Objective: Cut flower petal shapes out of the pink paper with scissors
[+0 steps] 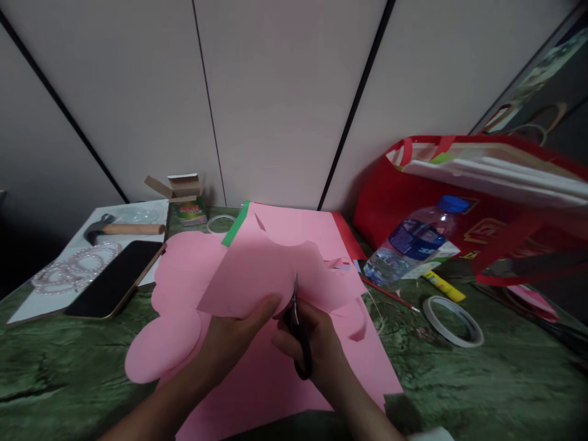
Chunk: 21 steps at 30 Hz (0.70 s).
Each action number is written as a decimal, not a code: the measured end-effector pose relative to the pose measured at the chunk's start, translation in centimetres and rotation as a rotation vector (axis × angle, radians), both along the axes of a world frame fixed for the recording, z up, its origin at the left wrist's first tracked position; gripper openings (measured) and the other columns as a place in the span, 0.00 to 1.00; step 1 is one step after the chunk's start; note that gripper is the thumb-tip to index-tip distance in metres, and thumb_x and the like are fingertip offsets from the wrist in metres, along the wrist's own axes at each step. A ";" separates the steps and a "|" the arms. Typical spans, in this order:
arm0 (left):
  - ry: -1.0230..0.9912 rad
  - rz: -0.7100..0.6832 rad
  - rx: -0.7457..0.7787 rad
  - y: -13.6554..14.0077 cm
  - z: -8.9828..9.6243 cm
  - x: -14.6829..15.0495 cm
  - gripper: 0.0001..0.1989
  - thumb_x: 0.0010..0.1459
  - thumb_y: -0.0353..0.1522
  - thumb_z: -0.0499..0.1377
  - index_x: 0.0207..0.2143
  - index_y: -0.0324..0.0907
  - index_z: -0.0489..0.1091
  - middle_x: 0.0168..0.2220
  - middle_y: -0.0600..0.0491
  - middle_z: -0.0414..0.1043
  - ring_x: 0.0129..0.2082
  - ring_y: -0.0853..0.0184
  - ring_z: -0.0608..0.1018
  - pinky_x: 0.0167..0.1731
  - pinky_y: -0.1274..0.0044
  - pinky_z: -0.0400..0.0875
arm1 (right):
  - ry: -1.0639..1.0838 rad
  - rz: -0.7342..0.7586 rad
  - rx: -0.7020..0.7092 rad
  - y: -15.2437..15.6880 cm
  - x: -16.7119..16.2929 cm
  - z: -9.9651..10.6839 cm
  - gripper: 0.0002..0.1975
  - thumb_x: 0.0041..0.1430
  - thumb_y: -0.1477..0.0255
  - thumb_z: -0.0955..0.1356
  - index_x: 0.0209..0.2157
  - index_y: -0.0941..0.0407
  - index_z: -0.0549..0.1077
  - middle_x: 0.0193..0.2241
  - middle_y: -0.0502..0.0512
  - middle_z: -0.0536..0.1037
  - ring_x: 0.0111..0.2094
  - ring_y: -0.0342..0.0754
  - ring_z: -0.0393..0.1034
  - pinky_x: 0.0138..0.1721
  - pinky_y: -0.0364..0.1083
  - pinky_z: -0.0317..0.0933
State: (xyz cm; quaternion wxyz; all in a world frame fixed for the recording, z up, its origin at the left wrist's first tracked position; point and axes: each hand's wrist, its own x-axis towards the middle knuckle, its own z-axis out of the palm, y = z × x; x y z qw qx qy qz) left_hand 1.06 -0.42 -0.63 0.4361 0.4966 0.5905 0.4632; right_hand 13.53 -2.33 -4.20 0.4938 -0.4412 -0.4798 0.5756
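My left hand [239,343] pinches the lower edge of a pink paper sheet [257,269], thumb on top. My right hand [316,343] grips black-handled scissors [298,340], whose blades point away from me and meet the sheet near its middle. The sheet is held up at a tilt and has a curved notch along its far edge. Beneath both hands lies a larger pink paper [257,392]. Several rounded pink cutouts [165,346] sit to the left of my left hand. Pink scraps rest to the right of the sheet.
Left: a phone [117,278], a claw hammer [133,229], bead strings [76,266] and a small open box [188,205]. Right: a leaning water bottle [408,242], a tape roll [429,306], a yellow tube [444,285] and a red bag [381,190]. A wall panel [275,110] stands behind.
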 end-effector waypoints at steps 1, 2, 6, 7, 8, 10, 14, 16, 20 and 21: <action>0.008 -0.002 0.002 0.0 0.0 -0.1 0.12 0.44 0.38 0.61 0.30 0.41 0.71 0.32 0.49 0.77 0.36 0.59 0.77 0.37 0.70 0.72 | -0.002 -0.004 -0.003 0.0 0.0 0.0 0.11 0.41 0.76 0.72 0.28 0.58 0.67 0.18 0.43 0.62 0.19 0.38 0.52 0.19 0.38 0.48; 0.012 -0.015 0.002 0.0 0.1 -0.1 0.11 0.44 0.38 0.61 0.30 0.41 0.71 0.32 0.49 0.77 0.35 0.59 0.77 0.36 0.70 0.72 | -0.004 -0.010 -0.005 0.0 0.0 -0.1 0.11 0.41 0.75 0.72 0.28 0.58 0.67 0.17 0.43 0.62 0.19 0.38 0.52 0.19 0.38 0.49; 0.003 -0.084 -0.007 0.2 0.3 -0.3 0.12 0.44 0.38 0.61 0.30 0.41 0.72 0.32 0.50 0.77 0.35 0.60 0.77 0.36 0.71 0.72 | -0.015 -0.012 0.004 0.1 -0.1 -0.2 0.09 0.42 0.72 0.71 0.27 0.57 0.67 0.16 0.42 0.62 0.18 0.38 0.52 0.18 0.38 0.49; 0.002 -0.083 -0.008 0.2 0.3 -0.4 0.11 0.45 0.38 0.61 0.30 0.41 0.72 0.32 0.50 0.77 0.35 0.60 0.77 0.36 0.71 0.72 | -0.017 -0.012 0.004 0.1 -0.1 -0.3 0.09 0.42 0.72 0.71 0.26 0.57 0.67 0.16 0.42 0.62 0.18 0.38 0.52 0.18 0.38 0.48; 0.002 -0.069 -0.008 0.2 0.3 -0.4 0.11 0.45 0.38 0.61 0.30 0.41 0.72 0.32 0.50 0.76 0.36 0.60 0.77 0.37 0.71 0.72 | -0.021 -0.012 0.002 0.1 -0.1 -0.3 0.09 0.42 0.71 0.71 0.26 0.57 0.67 0.16 0.43 0.62 0.18 0.38 0.53 0.18 0.38 0.48; 0.008 -0.041 -0.008 0.2 0.4 -0.4 0.11 0.45 0.38 0.61 0.29 0.41 0.71 0.32 0.49 0.76 0.36 0.59 0.77 0.37 0.71 0.71 | -0.023 -0.015 -0.017 0.1 -0.2 -0.4 0.10 0.42 0.70 0.71 0.25 0.57 0.66 0.16 0.43 0.62 0.17 0.38 0.53 0.18 0.39 0.48; 0.046 -0.083 -0.016 0.2 0.4 -0.6 0.13 0.44 0.39 0.62 0.31 0.41 0.69 0.32 0.48 0.76 0.35 0.58 0.77 0.35 0.71 0.72 | -0.007 -0.016 -0.045 0.1 -0.2 -0.6 0.11 0.42 0.68 0.71 0.25 0.57 0.67 0.16 0.43 0.62 0.17 0.39 0.54 0.19 0.40 0.47; 0.060 -0.095 -0.013 0.3 0.4 -0.7 0.12 0.45 0.39 0.61 0.31 0.41 0.69 0.32 0.49 0.76 0.35 0.59 0.77 0.34 0.72 0.72 | -0.014 -0.014 -0.043 0.1 -0.2 -0.6 0.11 0.42 0.68 0.71 0.26 0.57 0.67 0.16 0.43 0.62 0.17 0.39 0.54 0.19 0.40 0.48; 0.045 -0.097 0.010 0.4 0.5 -0.8 0.12 0.45 0.38 0.61 0.30 0.41 0.68 0.30 0.50 0.76 0.34 0.60 0.77 0.33 0.73 0.71 | -0.033 -0.019 -0.050 0.1 -0.2 -0.7 0.11 0.42 0.69 0.71 0.25 0.57 0.66 0.16 0.44 0.63 0.17 0.39 0.56 0.19 0.40 0.49; 0.040 -0.099 0.010 0.4 0.5 -0.8 0.11 0.45 0.38 0.61 0.30 0.41 0.68 0.30 0.50 0.76 0.33 0.60 0.77 0.32 0.73 0.71 | -0.030 -0.025 -0.053 0.2 -0.2 -0.8 0.10 0.42 0.70 0.71 0.25 0.57 0.66 0.16 0.44 0.63 0.17 0.39 0.56 0.19 0.40 0.48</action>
